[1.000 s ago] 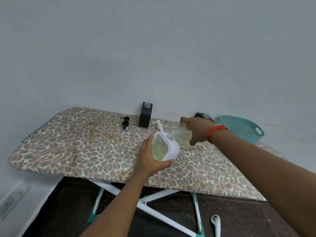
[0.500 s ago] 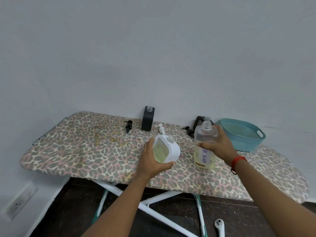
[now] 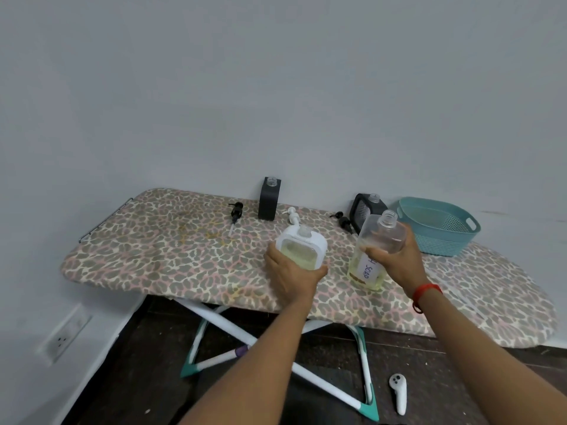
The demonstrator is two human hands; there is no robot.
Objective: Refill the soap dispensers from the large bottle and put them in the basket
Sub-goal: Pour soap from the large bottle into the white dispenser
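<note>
My left hand (image 3: 291, 273) grips a white square soap dispenser (image 3: 302, 245) with yellowish soap inside and an open neck, standing on the ironing board (image 3: 171, 256). My right hand (image 3: 395, 260) holds the large clear bottle (image 3: 376, 250), labelled "soap", upright with its base on the board and its cap off. A white pump (image 3: 293, 216) lies just behind the white dispenser. Two black dispensers with open necks stand at the back: one (image 3: 269, 199) in the middle, one (image 3: 366, 210) beside the teal basket (image 3: 438, 230). A black pump lies near each (image 3: 235, 211) (image 3: 343, 220).
The leopard-print board stands against a grey wall, its far edge close to the dispensers. White and teal legs cross below it. A white controller (image 3: 398, 392) lies on the dark floor at the right. A wall socket (image 3: 63, 338) is low on the left.
My right hand has swung the large bottle away from the white dispenser's neck, tipped it upright and set it down to the right. My left hand kept its grip on the dispenser.
</note>
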